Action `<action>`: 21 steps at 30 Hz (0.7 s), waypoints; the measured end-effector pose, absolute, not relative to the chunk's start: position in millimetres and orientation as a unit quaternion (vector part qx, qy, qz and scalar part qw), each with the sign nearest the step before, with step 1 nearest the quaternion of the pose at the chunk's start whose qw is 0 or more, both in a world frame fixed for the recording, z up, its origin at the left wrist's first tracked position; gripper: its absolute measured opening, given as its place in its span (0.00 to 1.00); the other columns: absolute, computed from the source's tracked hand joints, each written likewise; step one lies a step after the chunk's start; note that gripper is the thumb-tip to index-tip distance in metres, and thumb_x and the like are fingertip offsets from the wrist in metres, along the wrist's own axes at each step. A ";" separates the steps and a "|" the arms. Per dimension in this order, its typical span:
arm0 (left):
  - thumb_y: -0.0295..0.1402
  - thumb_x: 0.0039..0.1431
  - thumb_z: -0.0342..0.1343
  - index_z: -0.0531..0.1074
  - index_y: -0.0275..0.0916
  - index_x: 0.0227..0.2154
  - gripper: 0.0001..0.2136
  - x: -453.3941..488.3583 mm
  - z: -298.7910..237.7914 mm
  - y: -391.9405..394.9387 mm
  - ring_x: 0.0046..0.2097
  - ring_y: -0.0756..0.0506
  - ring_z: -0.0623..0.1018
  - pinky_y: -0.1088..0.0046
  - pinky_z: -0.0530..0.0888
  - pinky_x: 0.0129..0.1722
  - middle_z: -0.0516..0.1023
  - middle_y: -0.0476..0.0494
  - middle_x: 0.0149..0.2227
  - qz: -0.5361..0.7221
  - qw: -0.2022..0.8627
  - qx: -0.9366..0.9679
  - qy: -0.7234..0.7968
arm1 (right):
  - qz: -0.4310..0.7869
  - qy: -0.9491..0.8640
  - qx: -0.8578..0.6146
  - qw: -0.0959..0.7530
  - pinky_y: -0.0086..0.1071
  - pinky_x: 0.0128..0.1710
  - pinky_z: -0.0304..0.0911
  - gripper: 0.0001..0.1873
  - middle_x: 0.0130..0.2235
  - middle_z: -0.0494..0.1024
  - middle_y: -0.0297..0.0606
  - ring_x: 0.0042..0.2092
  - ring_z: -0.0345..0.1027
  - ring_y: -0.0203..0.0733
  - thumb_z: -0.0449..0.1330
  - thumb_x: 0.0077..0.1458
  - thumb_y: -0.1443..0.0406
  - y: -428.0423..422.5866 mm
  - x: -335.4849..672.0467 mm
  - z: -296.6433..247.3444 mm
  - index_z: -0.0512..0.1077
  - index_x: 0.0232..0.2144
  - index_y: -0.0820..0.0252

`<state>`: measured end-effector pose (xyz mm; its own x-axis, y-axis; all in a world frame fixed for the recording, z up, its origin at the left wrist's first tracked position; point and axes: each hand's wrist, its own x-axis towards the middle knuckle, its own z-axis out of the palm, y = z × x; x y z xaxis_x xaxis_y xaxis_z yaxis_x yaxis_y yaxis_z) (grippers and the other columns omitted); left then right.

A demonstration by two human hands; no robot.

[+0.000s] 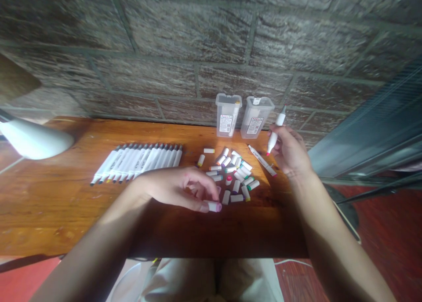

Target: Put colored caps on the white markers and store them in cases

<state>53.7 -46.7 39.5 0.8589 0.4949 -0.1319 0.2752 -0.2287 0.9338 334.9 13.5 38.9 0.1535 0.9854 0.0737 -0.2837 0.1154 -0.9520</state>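
Pinched between the thumb and fingers of my left hand is a white marker cap with a pinkish-purple end. My right hand holds a white marker up above the table, its red tip pointing down and its grey end up. Between the hands lies a loose pile of white marker caps with coloured ends. One more marker rests on the table just left of my right hand. To the left, several white markers lie side by side in a row.
Two clear plastic boxes with labels stand at the back against the stone wall; the left one has something white inside. A white lamp-like object stands at the left of the wooden table. A dark panel is to the right.
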 end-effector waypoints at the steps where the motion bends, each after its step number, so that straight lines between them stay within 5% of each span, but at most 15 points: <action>1: 0.35 0.59 0.63 0.81 0.37 0.44 0.12 53.6 38.5 -46.6 0.27 0.51 0.76 0.81 0.70 0.26 0.81 0.42 0.30 0.106 0.568 0.778 0.249 | 0.510 -0.412 -0.426 0.623 0.21 0.15 0.44 0.11 0.20 0.66 0.25 0.19 0.48 0.24 0.67 0.44 0.64 13.2 333.6 38.8 0.67 0.21 0.59; 5: 0.32 0.60 0.62 0.78 0.40 0.52 0.17 52.6 36.9 -45.5 0.35 0.47 0.80 0.79 0.74 0.32 0.83 0.37 0.41 0.150 0.563 0.778 0.236 | 0.516 -0.415 -0.421 0.619 0.21 0.15 0.43 0.13 0.20 0.65 0.25 0.18 0.47 0.24 0.68 0.43 0.63 13.5 329.6 38.8 0.66 0.21 0.59; 9: 0.33 0.59 0.63 0.80 0.36 0.44 0.11 52.9 39.6 -46.3 0.33 0.47 0.80 0.76 0.76 0.30 0.82 0.34 0.41 0.160 0.613 0.740 0.226 | 0.531 -0.432 -0.411 0.602 0.20 0.14 0.43 0.11 0.21 0.68 0.25 0.18 0.49 0.24 0.70 0.43 0.64 11.1 331.3 39.3 0.70 0.24 0.59; 13: 0.30 0.59 0.63 0.76 0.35 0.41 0.08 55.2 40.6 -47.7 0.30 0.49 0.79 0.75 0.77 0.30 0.82 0.37 0.39 0.278 0.642 0.680 0.217 | 0.610 -0.571 -0.343 0.428 0.19 0.18 0.53 0.11 0.27 0.77 0.29 0.22 0.62 0.26 0.72 0.45 0.66 -4.2 333.0 41.8 0.77 0.34 0.60; 16: 0.27 0.60 0.62 0.73 0.36 0.38 0.06 55.9 38.5 -45.8 0.29 0.50 0.80 0.76 0.76 0.30 0.82 0.41 0.39 0.371 0.628 0.651 0.210 | 0.658 -0.644 -0.293 0.258 0.25 0.32 0.70 0.14 0.34 0.81 0.34 0.33 0.74 0.34 0.74 0.44 0.67 -18.2 329.2 41.8 0.79 0.36 0.61; 21: 0.29 0.58 0.64 0.74 0.36 0.38 0.07 55.9 31.4 -39.6 0.30 0.51 0.79 0.77 0.75 0.30 0.83 0.41 0.41 0.438 0.612 0.615 0.236 | 0.673 -0.651 -0.264 0.232 0.29 0.37 0.73 0.16 0.36 0.81 0.35 0.36 0.76 0.36 0.73 0.48 0.66 -25.2 321.8 37.8 0.78 0.40 0.60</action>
